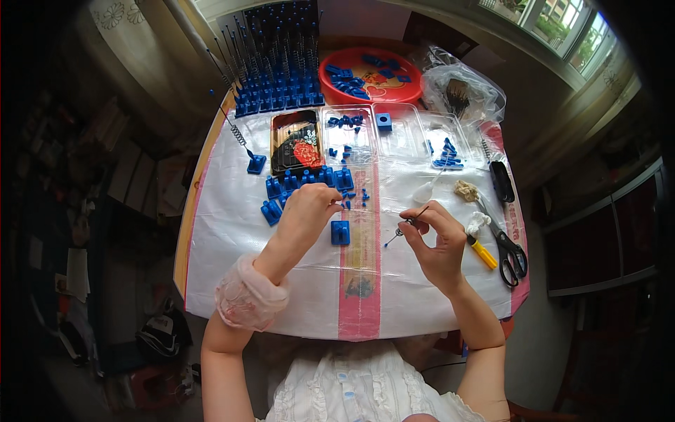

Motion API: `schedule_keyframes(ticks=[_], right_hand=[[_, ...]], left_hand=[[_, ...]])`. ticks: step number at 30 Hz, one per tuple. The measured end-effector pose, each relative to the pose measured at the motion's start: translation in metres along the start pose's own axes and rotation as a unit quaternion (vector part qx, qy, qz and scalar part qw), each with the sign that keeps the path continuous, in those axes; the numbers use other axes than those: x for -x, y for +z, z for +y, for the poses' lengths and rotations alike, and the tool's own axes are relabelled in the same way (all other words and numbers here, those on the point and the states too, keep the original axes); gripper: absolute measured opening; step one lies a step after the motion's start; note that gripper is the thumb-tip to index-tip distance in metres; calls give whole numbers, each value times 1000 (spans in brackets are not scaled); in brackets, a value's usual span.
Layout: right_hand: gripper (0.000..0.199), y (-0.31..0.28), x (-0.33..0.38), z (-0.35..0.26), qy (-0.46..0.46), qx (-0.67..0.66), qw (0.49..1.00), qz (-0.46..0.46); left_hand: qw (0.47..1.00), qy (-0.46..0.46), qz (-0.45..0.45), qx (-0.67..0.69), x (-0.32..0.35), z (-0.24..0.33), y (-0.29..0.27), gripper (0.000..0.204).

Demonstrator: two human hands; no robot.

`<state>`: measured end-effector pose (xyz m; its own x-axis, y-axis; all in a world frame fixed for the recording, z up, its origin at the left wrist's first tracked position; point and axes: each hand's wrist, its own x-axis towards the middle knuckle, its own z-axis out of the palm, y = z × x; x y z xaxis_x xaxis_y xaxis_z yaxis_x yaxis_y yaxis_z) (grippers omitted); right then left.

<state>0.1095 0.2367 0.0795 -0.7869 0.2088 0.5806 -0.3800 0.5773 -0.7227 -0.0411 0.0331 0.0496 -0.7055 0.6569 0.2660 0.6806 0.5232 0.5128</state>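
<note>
My right hand (439, 247) pinches a thin dark spring wire (399, 231) between thumb and fingers; a small blue tip shows at its lower end. Over the middle of the table, my left hand (304, 214) has its fingertips pressed together beside some small blue plastic pieces (349, 196). Whether a piece is between those fingertips is too small to make out. Just below them sits a single blue plastic base (340, 233). Several more blue bases (343, 179) stand in rows behind my left hand, which partly hides them. One finished-looking piece, a blue base (256, 164) with an upright spring, stands at the left.
Many spring-topped blue bases (278, 98) crowd the back left. Behind clear trays (397, 144) lies a red basin (329, 70) with blue parts. A black patterned tray (276, 144) is left of them. Scissors (512, 254), a yellow-handled tool (482, 254) and a plastic bag (485, 88) lie right.
</note>
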Motion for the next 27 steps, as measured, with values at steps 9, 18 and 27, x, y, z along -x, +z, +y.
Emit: schedule_keyframes(ticks=[9, 18, 27], right_hand=[[21, 0, 1, 2, -4, 2, 1000, 4], [21, 3, 0, 1, -1, 9, 1000, 6], [21, 5, -2, -1, -5, 13, 1000, 7]], left_hand=[[1000, 22, -11, -6, -9, -9, 21, 12], [937, 34, 12, 346, -18, 71, -32, 6], [910, 115, -35, 396, -27, 93, -51, 20]])
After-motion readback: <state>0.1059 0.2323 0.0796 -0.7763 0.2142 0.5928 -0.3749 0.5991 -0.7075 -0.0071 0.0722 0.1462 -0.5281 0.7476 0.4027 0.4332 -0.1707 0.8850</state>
